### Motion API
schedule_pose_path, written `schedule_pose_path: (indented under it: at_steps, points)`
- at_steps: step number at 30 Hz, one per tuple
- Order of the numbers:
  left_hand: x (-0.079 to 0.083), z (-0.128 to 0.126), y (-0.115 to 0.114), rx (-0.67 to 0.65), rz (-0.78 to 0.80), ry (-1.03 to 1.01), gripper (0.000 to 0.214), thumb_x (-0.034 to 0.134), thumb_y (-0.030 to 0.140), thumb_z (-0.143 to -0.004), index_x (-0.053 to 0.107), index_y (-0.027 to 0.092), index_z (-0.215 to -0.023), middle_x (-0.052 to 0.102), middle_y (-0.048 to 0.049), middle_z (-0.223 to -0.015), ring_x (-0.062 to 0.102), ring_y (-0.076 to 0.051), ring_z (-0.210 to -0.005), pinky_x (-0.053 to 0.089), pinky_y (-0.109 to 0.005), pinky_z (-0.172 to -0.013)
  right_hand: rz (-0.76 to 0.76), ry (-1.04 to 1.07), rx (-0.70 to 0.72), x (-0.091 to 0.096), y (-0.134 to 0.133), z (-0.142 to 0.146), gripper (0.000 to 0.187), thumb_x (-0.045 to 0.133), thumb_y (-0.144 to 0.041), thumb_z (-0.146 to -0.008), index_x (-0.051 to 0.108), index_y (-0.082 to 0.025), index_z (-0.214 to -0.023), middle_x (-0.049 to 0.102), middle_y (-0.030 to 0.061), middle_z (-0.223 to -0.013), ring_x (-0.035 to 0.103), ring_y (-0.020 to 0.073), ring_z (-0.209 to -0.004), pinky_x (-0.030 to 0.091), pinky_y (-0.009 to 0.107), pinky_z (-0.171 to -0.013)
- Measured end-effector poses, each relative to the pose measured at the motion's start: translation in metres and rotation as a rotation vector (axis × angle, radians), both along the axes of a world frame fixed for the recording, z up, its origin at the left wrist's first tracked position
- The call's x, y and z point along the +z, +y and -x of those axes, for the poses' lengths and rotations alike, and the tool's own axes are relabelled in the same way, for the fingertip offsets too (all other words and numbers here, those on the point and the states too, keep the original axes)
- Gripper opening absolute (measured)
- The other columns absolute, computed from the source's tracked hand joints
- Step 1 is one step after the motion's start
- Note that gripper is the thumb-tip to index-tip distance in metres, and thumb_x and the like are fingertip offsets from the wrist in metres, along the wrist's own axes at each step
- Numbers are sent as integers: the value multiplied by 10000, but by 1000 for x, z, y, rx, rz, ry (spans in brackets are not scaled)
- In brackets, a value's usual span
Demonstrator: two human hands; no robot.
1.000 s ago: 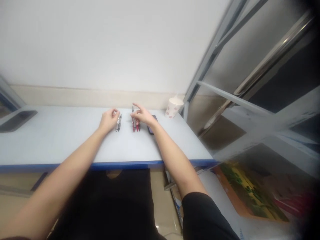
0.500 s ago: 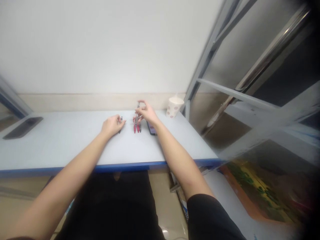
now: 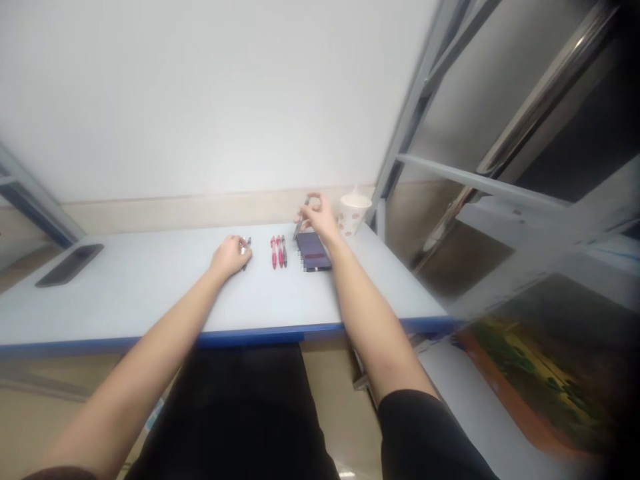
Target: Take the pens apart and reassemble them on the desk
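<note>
My right hand [image 3: 317,217] pinches a dark pen [image 3: 299,228], held tilted above the back of a phone with a purple screen [image 3: 314,252]. Fingers curled, my left hand [image 3: 231,256] rests on the table around a dark pen [image 3: 245,261], most of which the fingers hide. Between my hands lie two red pens [image 3: 274,255] and a dark pen [image 3: 285,253], side by side and pointing away from me. A paper cup [image 3: 353,215] with a reddish pattern stands just right of my right hand.
The pale table [image 3: 150,293] has a blue front edge and meets a white wall at the back. A dark flat slot [image 3: 70,265] lies at its left end. A metal frame [image 3: 400,143] rises along the right side.
My right hand has moved right with its pen, from over the row of pens to over the phone. The row is now uncovered. My left hand stays near its place; the view has shifted slightly.
</note>
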State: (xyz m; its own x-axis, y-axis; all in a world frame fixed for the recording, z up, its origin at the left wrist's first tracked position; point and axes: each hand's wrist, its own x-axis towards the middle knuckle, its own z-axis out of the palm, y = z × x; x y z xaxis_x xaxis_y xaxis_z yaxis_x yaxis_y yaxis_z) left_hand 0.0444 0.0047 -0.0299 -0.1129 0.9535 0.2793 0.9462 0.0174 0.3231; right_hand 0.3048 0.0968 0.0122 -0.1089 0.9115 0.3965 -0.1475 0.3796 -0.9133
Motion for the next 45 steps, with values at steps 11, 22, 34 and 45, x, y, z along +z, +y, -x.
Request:
schedule_pose_path:
  at_steps: [11, 22, 34, 45]
  points:
    - [-6, 1, 8, -55, 22, -8, 443, 599, 308, -916, 680, 129, -1313, 687, -159, -1253, 681, -310, -1155, 501, -373, -994, -42, -8, -43, 14, -4, -16, 392, 664, -292, -875, 449, -237, -1198, 647, -23, -763, 733, 201, -668, 513, 218, -400]
    - [-4, -3, 5, -27, 19, -24, 279, 620, 412, -906, 658, 216, -1101, 735, -126, -1100, 694, -315, -1055, 508, -383, -865, 45, -185, 131, -8, -24, 34, 419, 648, -229, -877, 437, -251, -1239, 652, -68, -718, 707, 165, -568, 516, 211, -400]
    - [-3, -5, 3, -46, 28, -82, 276, 595, 450, -872, 623, 238, -697, 739, -100, -824, 692, -286, -835, 452, -336, -712, 66, -222, 176, -19, -35, 67, 367, 670, -300, -914, 425, -267, -1185, 644, -74, -787, 642, 109, -471, 432, 176, -379]
    - [-7, 1, 7, -88, -18, -295, 361, 570, 388, -860, 532, 243, -531, 633, -52, -556, 628, -230, -615, 418, -311, -612, 74, -225, 175, -27, -27, 69, 450, 696, -343, -872, 428, -261, -1225, 647, -83, -766, 594, 109, -426, 423, 205, -385]
